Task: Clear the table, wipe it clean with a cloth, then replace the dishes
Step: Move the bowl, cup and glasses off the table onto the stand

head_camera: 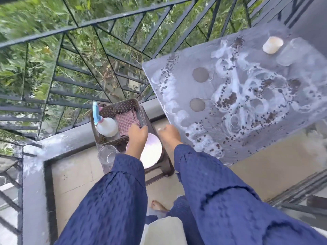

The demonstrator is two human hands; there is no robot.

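Balcony stool (168,167): left hand (137,137) hides plate (152,154) edge, right hand (169,137) blurred; both fingers' (143,128) hold unclear.

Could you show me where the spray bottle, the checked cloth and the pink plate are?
spray bottle (107,128): head view, its white body.
checked cloth (126,121): head view, its visible middle.
pink plate (152,152): head view, its bare face.

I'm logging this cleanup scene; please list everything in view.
table: one, grey, crumb-strewn, right
cup: one, cream, table's far corner
basket: one, brown, on stool
spray bottle: one, white with blue head, in basket
cloth: one, pink checked, in basket
plate: one, pale pink, beside basket
glass bowls: count unclear, clear, left of plate
stool: one, brown, left of table
railing: one, black, behind
hands: two; left hand by cloth, right hand beside it
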